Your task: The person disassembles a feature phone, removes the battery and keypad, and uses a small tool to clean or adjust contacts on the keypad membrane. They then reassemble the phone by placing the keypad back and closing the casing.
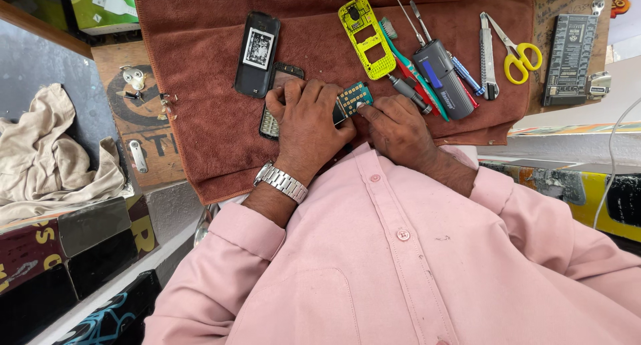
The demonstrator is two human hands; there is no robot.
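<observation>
On the bench before you: a rust-brown terry towel [200, 84] is spread flat, and every place below is told from it.
Towel: it covers the upper middle of the view; its near edge runs under your wrists.
Your shirt: the pink button-front shirt [400, 265] fills the view below the towel's near edge.
Cloth: a crumpled beige rag [47, 151] lies well off the towel's left edge.
Left hand: your left hand [307, 121] rests on the towel's near middle, fingers curled down over a dark keypad phone [270, 121] and pressing on it; a steel link wristwatch [282, 182] sits on that wrist, just past the towel's near edge.
Right hand: your right hand [394, 128] lies beside the left on the towel, its fingertips pinching the edge of a small blue-green circuit board with gold pads [352, 98].
Circuit board: it is between your two hands, near the towel's centre, touching both.
Black phone body: a black handset shell with a white label [257, 54] lies on the towel, beyond your left hand.
Dark grey tool: a dark grey handheld device with metal probes [441, 74] lies on the towel's right part, among pens and screwdrivers.
Yellow frame: a lime-yellow plastic phone frame [366, 36] lies on the towel, just beyond the circuit board.
Toothbrush: a teal-handled toothbrush [407, 61] lies slantwise between the yellow frame and the grey tool.
Scissors: yellow-handled scissors [514, 48] lie at the towel's right edge, beside a grey utility knife [487, 54].
</observation>
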